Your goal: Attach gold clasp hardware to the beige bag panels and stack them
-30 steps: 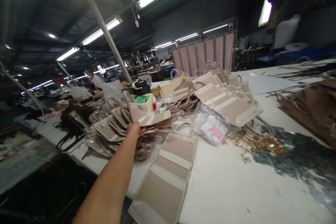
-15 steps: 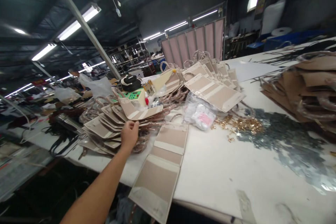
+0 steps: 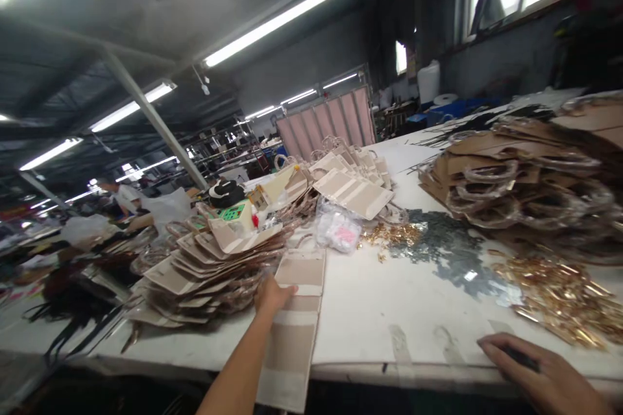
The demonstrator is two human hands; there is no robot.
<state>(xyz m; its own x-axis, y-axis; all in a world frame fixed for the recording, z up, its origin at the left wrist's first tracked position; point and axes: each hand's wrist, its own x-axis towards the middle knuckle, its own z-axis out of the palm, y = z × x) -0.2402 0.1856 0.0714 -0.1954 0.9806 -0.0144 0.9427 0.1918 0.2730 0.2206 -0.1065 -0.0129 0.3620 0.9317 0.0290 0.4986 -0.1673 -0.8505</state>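
A long beige bag panel (image 3: 292,347) with pale cross strips lies over the table's front edge, its lower end hanging past it. My left hand (image 3: 273,298) is closed on its left edge, thumb on top and the other fingers out of sight. Just left of that hand is a stack of similar beige bag pieces (image 3: 195,272) with plastic-wrapped handles. At the lower right, my right hand (image 3: 540,366) is curled above the table edge. Something dark shows between its thumb and fingers, too unclear to name.
Grey metal pieces (image 3: 438,246) and small gold fittings (image 3: 389,235) are spread across the white table (image 3: 360,311). A larger gold heap (image 3: 564,298) lies nearer the right hand. Brown bag pieces (image 3: 491,175) are piled behind. A plastic bag (image 3: 335,227) sits mid-table beside more beige pieces (image 3: 353,191).
My left hand has moved from the stack onto the long panel and grips its edge. My right hand has come into view at lower right. The view has turned to the right.
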